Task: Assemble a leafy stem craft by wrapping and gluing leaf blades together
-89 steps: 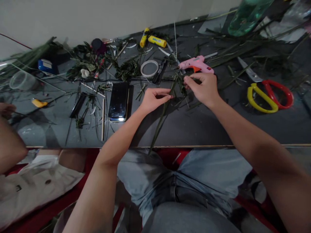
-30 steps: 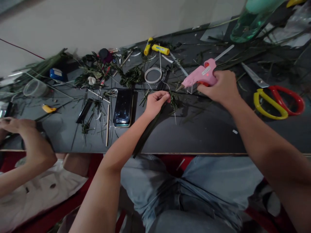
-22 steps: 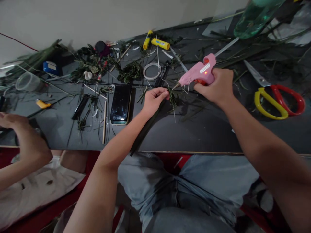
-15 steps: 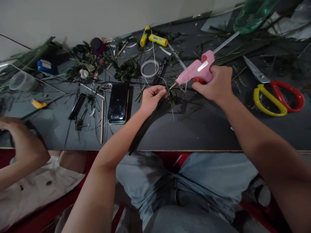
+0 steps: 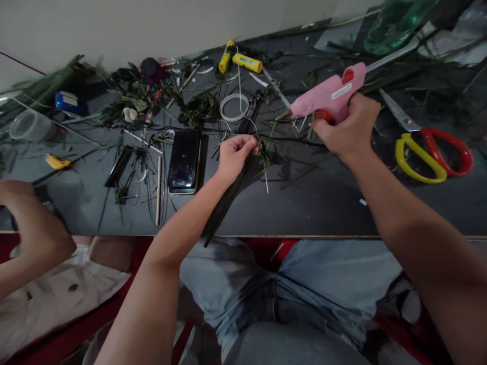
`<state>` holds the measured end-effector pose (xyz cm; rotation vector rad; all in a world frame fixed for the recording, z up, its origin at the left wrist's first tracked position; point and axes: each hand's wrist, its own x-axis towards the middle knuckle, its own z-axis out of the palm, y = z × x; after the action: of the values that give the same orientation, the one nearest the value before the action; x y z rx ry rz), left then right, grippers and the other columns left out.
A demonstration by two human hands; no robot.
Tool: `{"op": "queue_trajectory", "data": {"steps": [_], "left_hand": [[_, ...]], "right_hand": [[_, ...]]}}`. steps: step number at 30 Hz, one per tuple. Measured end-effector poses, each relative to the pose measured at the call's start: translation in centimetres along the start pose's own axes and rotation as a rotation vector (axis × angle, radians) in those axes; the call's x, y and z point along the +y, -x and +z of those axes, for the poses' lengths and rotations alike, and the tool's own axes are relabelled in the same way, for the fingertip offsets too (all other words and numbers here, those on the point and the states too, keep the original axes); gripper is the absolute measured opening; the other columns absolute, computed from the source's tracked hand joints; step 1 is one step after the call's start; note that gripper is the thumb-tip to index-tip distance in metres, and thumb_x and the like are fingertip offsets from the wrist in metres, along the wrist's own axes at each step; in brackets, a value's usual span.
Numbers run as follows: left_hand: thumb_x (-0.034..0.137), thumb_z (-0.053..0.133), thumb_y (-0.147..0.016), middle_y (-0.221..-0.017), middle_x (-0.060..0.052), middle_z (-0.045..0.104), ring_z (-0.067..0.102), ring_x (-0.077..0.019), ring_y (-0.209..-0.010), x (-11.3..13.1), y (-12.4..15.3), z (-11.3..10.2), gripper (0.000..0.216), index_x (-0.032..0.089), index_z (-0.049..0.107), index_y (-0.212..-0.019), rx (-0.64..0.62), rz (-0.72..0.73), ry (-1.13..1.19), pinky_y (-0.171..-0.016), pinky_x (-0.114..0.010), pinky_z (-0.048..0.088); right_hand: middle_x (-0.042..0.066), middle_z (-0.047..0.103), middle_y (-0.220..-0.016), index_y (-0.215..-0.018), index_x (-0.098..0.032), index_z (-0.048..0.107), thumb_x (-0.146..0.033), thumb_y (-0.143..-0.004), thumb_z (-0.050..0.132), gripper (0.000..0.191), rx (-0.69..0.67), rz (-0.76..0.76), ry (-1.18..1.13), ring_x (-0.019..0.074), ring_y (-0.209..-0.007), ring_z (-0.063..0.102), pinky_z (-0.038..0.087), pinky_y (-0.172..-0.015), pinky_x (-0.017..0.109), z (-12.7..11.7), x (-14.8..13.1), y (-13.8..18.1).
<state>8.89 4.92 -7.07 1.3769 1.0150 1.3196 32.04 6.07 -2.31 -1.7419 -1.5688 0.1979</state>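
Note:
Pinched between the thumb and fingers of my left hand (image 5: 236, 156) is a small green leaf bundle (image 5: 264, 154). A white wire pokes out below the leaves, and a dark green strip (image 5: 224, 205) runs from under the hand over the table edge. My right hand (image 5: 348, 126) is wrapped round a pink hot glue gun (image 5: 323, 96), with its fingers at the orange trigger. The metal nozzle points left, above and apart from the leaves. A clear glue stick (image 5: 391, 58) sticks out of the gun's back.
Red-and-yellow scissors (image 5: 420, 152) lie at the right. A phone (image 5: 184, 161), a wire coil (image 5: 234, 107), yellow glue tubes (image 5: 247, 63) and leaf scraps cover the dark table (image 5: 315, 213). At the left is another person's arm (image 5: 36, 223).
My right hand has drawn the glue gun up and right, so its nozzle has come away from the leaves. My left hand keeps its pinch, shifted slightly left.

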Motion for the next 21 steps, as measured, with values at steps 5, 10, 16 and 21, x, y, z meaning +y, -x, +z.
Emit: {"op": "queue_trajectory", "data": {"steps": [5, 10, 16, 21], "left_hand": [[0.068, 0.081, -0.065, -0.054, 0.003, 0.06, 0.052, -0.0058, -0.052, 0.0, 0.0, 0.0, 0.053, 0.017, 0.068, -0.061, -0.022, -0.019, 0.027, -0.055, -0.02, 0.044], [0.06, 0.081, -0.072, -0.054, 0.003, 0.059, 0.051, -0.0056, -0.052, 0.0, 0.0, 0.1, 0.048, 0.017, 0.067, -0.06, -0.027, -0.037, 0.001, -0.055, -0.02, 0.043], [0.045, 0.082, -0.078, -0.055, 0.003, 0.061, 0.052, -0.0058, -0.052, -0.1, 0.0, 0.2, 0.037, 0.017, 0.067, -0.06, -0.034, -0.031, 0.005, -0.055, -0.019, 0.043], [0.049, 0.081, -0.079, -0.056, 0.002, 0.061, 0.053, -0.0066, -0.053, -0.3, 0.0, 0.1, 0.039, 0.017, 0.066, -0.061, -0.034, -0.043, -0.02, -0.056, -0.02, 0.045]], "right_hand": [[-0.005, 0.031, -0.058, -0.06, -0.027, 0.026, -0.012, -0.06, 0.075, 0.051, -0.085, 0.0, 0.051, 0.0137, -0.058, 0.04, 0.037, -0.062, 0.035, 0.2, -0.4, 0.2], [-0.001, 0.043, -0.061, -0.062, -0.027, 0.031, -0.019, -0.066, 0.074, 0.044, -0.139, -0.039, 0.078, 0.0199, -0.064, 0.05, 0.041, -0.066, 0.039, 0.5, -0.1, 0.5], [0.005, 0.056, -0.068, -0.065, -0.028, 0.04, -0.03, -0.07, 0.071, 0.031, -0.182, -0.109, 0.071, 0.0277, -0.073, 0.058, 0.045, -0.067, 0.043, 0.4, 0.8, 0.6], [0.008, 0.058, -0.073, -0.069, -0.027, 0.043, -0.031, -0.074, 0.068, 0.026, -0.2, -0.098, 0.101, 0.0328, -0.081, 0.062, 0.045, -0.07, 0.046, 0.6, 1.0, 0.5]]}}
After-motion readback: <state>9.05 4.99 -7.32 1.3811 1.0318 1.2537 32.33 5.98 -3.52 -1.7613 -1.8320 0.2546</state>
